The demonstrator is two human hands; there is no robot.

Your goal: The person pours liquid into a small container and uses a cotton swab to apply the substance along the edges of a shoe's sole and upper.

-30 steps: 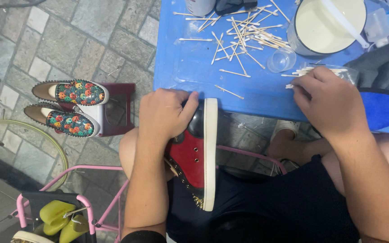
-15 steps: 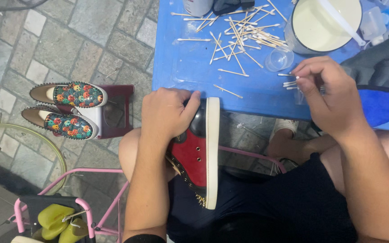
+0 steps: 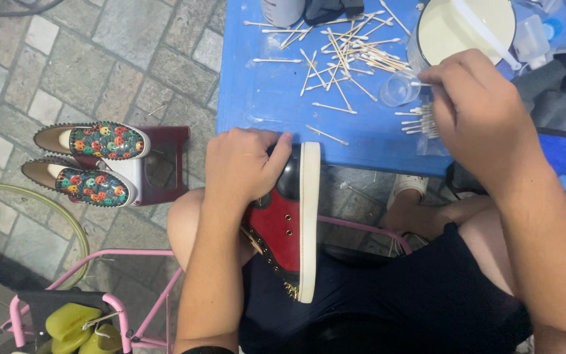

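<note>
Just beyond my right hand [image 3: 476, 108] I see a white bowl [image 3: 450, 29] and a small clear cup [image 3: 399, 88], with loose cotton swabs [image 3: 342, 62] scattered over the blue table [image 3: 263, 98] to its left, and a dark bag [image 3: 558, 118] on its far side. That hand is curled nearly closed, pinching one swab [image 3: 419, 84] whose tip points left toward the cup. My left hand [image 3: 244, 164] wraps around the toe of a red and black shoe [image 3: 283, 229] lying on my lap, sole edge facing right, long axis running from the table edge back toward me.
</note>
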